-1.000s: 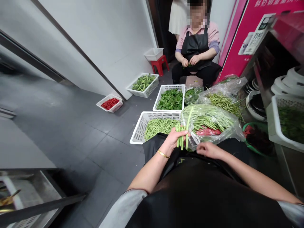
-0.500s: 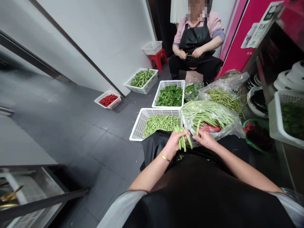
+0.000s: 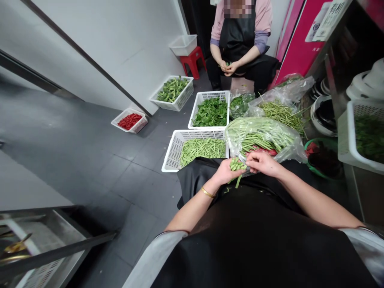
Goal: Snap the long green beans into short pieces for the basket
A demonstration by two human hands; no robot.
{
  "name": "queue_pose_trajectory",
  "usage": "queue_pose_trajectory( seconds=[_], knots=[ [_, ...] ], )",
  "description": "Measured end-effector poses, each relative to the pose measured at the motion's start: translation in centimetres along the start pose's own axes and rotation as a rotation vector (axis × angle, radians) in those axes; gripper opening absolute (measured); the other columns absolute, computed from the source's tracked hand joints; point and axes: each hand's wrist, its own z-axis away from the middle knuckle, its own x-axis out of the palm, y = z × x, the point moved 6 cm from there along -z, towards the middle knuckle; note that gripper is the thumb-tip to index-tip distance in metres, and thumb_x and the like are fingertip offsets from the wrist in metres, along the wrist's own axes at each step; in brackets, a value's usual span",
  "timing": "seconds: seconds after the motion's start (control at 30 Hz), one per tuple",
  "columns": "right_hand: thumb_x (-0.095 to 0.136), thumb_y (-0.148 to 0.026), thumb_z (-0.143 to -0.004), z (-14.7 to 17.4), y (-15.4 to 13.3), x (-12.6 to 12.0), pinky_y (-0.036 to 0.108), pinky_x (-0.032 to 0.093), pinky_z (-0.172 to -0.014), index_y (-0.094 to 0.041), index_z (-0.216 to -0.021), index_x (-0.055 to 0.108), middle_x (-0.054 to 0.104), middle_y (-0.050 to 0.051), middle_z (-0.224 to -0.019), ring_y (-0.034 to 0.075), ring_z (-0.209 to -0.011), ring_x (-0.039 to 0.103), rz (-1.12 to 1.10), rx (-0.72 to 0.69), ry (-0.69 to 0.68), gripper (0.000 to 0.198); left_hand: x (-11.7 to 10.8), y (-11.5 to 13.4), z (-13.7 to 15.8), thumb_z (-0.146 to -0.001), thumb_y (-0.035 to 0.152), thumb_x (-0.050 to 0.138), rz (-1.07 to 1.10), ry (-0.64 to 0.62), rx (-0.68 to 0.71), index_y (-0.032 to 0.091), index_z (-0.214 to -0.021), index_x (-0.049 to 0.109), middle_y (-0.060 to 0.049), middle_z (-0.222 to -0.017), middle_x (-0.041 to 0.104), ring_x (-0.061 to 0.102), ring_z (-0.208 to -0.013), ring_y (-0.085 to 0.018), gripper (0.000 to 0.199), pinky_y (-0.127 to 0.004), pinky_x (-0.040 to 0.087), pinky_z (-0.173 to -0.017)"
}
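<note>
My left hand (image 3: 227, 171) is closed around a small bunch of green bean pieces (image 3: 236, 164), with one longer piece hanging below the fingers. Close against it, my right hand (image 3: 261, 164) is pinched; whatever lies between its fingertips is too small to make out. Just beyond my hands lies a clear plastic bag (image 3: 295, 150) full of long green beans (image 3: 261, 140), with something red inside it. Left of the bag, a white perforated basket (image 3: 172, 154) holds many short bean pieces (image 3: 202, 151).
A basket of leafy greens (image 3: 211, 112), one of cut green stems (image 3: 172, 90) and one of red peppers (image 3: 129, 121) stand on the floor. A co-worker (image 3: 237, 40) sits opposite, hands together. A metal shelf (image 3: 57, 236) is at lower left; a green basin (image 3: 322, 172) is at right.
The long bean that was in my right hand no longer shows there. My right hand has come closer to my left, which has turned its bunch end-on. The view has tilted down slightly.
</note>
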Motion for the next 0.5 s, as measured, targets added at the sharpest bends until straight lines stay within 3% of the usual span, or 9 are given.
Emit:
queue_pose_trajectory(
  seconds=[0.1,0.17,0.23,0.3,0.4,0.5],
  knots=[
    [0.052,-0.031,-0.087,0.0,-1.1,1.0,0.026,0.040,-0.060,-0.019,-0.070,0.054,0.062,0.005,-0.070,0.017,-0.064,0.056,0.391,-0.131,0.145,0.020,0.3,-1.2,-0.2,-0.051,0.023,0.086,0.035,0.064,-0.046,0.012,-0.074,0.066,0.000,-0.066,0.062,0.055,-0.062,-0.011,0.032,-0.023,0.045,-0.065],
    [0.048,-0.025,-0.089,0.2,-1.2,2.2,0.027,0.038,-0.062,-0.017,-0.077,0.057,0.062,0.010,-0.082,0.019,-0.069,0.056,0.650,-0.137,0.226,0.018,0.6,-2.8,-0.4,-0.048,0.021,0.087,0.130,0.109,-0.128,0.012,-0.074,0.066,-0.001,-0.066,0.064,0.057,-0.062,-0.012,0.034,-0.024,0.046,-0.065],
    [0.042,-0.025,-0.092,0.5,-0.6,3.4,0.028,0.037,-0.061,-0.015,-0.085,0.059,0.062,0.014,-0.087,0.020,-0.070,0.056,0.785,-0.107,0.244,0.022,0.5,-4.6,-0.5,-0.047,0.022,0.087,0.288,0.160,-0.241,0.011,-0.073,0.066,-0.002,-0.064,0.065,0.059,-0.059,-0.013,0.035,-0.027,0.048,-0.064],
    [0.038,-0.028,-0.095,1.0,0.3,4.0,0.028,0.038,-0.063,-0.015,-0.086,0.059,0.062,0.013,-0.087,0.020,-0.071,0.056,0.784,-0.141,0.185,0.026,-0.8,-5.7,-0.7,-0.049,0.023,0.086,0.431,0.236,-0.332,0.010,-0.071,0.065,-0.005,-0.064,0.066,0.060,-0.057,-0.014,0.033,-0.028,0.049,-0.062],
    [0.042,-0.025,-0.093,1.7,2.8,3.3,0.026,0.040,-0.067,-0.018,-0.085,0.059,0.064,0.008,-0.085,0.017,-0.073,0.058,0.642,-0.198,-0.033,0.021,-6.1,-5.4,-1.8,-0.055,0.022,0.083,0.461,0.403,-0.350,0.010,-0.072,0.066,-0.006,-0.067,0.068,0.061,-0.057,-0.014,0.027,-0.028,0.050,-0.059],
    [0.051,-0.019,-0.084,1.0,7.0,0.2,0.025,0.042,-0.067,-0.018,-0.090,0.061,0.067,0.005,-0.084,0.017,-0.072,0.060,0.601,-0.009,-0.173,0.012,-14.4,-3.3,-4.0,-0.068,0.021,0.076,0.343,0.574,-0.237,0.014,-0.074,0.065,0.000,-0.066,0.068,0.062,-0.064,-0.013,0.014,-0.028,0.052,-0.068]
  ],
)
